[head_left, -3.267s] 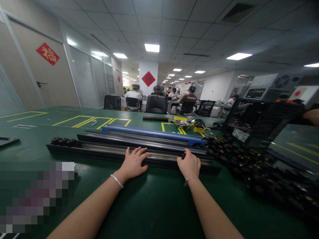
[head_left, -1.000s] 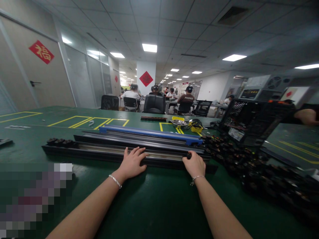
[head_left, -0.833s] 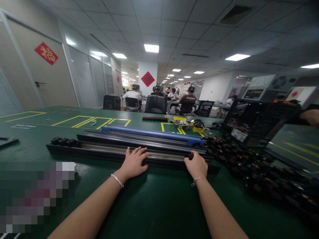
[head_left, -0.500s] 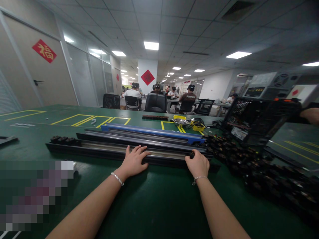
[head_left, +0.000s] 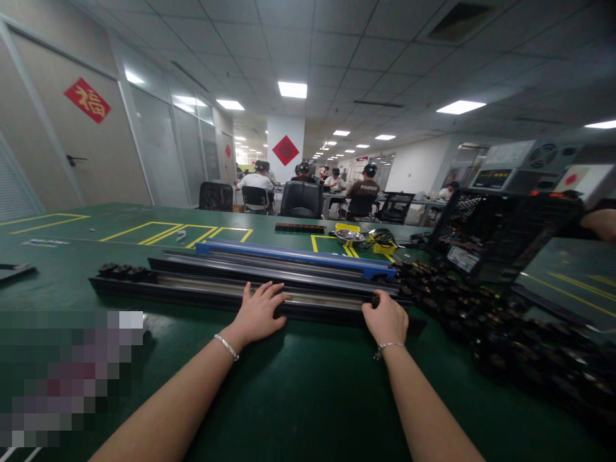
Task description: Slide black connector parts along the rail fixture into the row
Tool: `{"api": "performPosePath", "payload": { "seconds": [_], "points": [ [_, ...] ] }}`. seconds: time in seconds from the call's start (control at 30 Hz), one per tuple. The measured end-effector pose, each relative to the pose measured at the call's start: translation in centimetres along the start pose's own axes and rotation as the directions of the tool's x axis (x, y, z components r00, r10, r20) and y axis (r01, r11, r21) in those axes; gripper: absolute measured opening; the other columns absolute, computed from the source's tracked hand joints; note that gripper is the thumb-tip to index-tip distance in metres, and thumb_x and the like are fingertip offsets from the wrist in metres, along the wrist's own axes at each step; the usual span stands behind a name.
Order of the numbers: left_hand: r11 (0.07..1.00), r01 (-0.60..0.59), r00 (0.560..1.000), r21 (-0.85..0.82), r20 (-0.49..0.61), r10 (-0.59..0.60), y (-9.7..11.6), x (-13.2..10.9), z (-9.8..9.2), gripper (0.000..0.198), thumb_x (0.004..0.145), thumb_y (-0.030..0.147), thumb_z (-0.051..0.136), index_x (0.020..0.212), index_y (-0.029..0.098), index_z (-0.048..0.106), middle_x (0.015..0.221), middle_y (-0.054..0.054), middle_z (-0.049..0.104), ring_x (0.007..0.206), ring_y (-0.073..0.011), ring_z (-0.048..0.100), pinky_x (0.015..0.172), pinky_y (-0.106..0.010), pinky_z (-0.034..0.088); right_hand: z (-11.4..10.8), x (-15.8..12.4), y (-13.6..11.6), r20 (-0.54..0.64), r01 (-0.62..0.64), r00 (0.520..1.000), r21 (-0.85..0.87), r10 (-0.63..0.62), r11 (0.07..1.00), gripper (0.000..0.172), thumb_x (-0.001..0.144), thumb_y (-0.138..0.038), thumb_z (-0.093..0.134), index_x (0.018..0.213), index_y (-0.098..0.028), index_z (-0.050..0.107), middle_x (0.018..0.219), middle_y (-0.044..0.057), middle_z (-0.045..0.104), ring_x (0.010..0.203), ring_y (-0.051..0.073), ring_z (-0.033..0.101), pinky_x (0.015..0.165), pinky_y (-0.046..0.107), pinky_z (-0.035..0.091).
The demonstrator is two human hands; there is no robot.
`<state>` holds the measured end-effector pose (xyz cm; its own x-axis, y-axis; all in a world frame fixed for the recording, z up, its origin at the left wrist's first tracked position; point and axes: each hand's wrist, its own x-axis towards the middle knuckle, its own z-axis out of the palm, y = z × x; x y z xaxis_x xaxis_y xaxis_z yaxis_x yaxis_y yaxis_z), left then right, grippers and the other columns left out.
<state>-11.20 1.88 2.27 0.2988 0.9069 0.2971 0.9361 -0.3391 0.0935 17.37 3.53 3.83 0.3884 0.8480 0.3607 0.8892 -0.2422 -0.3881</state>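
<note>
A long black channel-shaped rail lies across the green table in front of me. My left hand rests on its near wall around the middle, fingers spread. Toward the right end, my right hand is closed on a small black part at the channel; most of that part is hidden by the fingers. Several small black blocks sit in the channel's left end. Just behind lie a second dark rail and a blue rail.
At right a large pile of small black parts spreads over the table, beside a black computer case. Yellow pieces with cables and a dark strip lie farther back. Another person's arm shows at far right.
My right hand has shifted slightly to the right along the rail, with the small black part. The left hand stays in place.
</note>
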Motion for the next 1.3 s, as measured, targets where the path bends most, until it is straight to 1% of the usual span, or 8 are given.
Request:
{"api": "performPosePath", "payload": {
  "seconds": [0.13,0.37,0.63,0.9,1.3],
  "points": [
    [1.0,0.001,1.0,0.01,-0.003,-0.001,0.0,0.0,0.0,0.05,0.073,0.041,0.054,0.122,0.038,0.049,0.143,0.0,0.038,0.133,-0.0309,0.028,0.104,-0.067,0.003,-0.1,0.1,0.2,0.015,-0.007,1.0,0.014,0.007,1.0,0.041,0.074,-0.024,0.046,0.113,-0.018,0.057,0.101,0.009,0.064,0.102,0.022,0.055,0.09,0.033,0.035],
    [1.0,0.002,1.0,-0.002,0.007,-0.002,0.0,0.0,-0.1,0.05,0.073,0.041,0.054,0.122,0.037,0.049,0.143,0.0,0.038,0.133,-0.0305,0.027,0.104,-0.066,0.001,-0.2,0.1,0.3,-0.006,0.005,1.0,-0.01,-0.005,1.0,0.042,0.073,-0.025,0.048,0.114,-0.018,0.056,0.104,0.009,0.064,0.103,0.022,0.054,0.092,0.034,0.034],
    [1.0,0.015,1.0,0.002,0.007,-0.015,0.2,0.0,-0.3,0.05,0.073,0.04,0.055,0.122,0.037,0.049,0.143,0.0,0.039,0.133,-0.0302,0.027,0.105,-0.065,0.001,-0.1,0.5,0.6,0.022,-0.005,1.0,-0.009,0.005,1.0,0.042,0.075,-0.021,0.045,0.116,-0.019,0.056,0.101,0.01,0.065,0.1,0.021,0.056,0.088,0.032,0.036],
    [1.0,0.012,1.0,0.001,-0.002,-0.012,0.1,0.0,-0.1,0.05,0.073,0.04,0.055,0.123,0.038,0.049,0.143,0.001,0.038,0.133,-0.0305,0.027,0.105,-0.065,0.001,0.2,0.5,1.3,-0.049,-0.007,0.999,-0.025,0.006,1.0,0.044,0.072,-0.029,0.048,0.113,-0.019,0.057,0.108,0.009,0.063,0.107,0.024,0.052,0.095,0.037,0.031],
    [1.0,-0.01,1.0,0.001,-0.013,0.01,-0.1,0.0,0.1,0.049,0.074,0.042,0.054,0.123,0.039,0.049,0.143,0.001,0.039,0.132,-0.0313,0.028,0.104,-0.067,0.004,-0.6,0.8,1.8,-0.011,-0.028,1.0,-0.04,0.027,0.999,0.044,0.073,-0.029,0.047,0.115,-0.017,0.057,0.101,0.01,0.066,0.1,0.023,0.056,0.09,0.034,0.036]
  ]
}}
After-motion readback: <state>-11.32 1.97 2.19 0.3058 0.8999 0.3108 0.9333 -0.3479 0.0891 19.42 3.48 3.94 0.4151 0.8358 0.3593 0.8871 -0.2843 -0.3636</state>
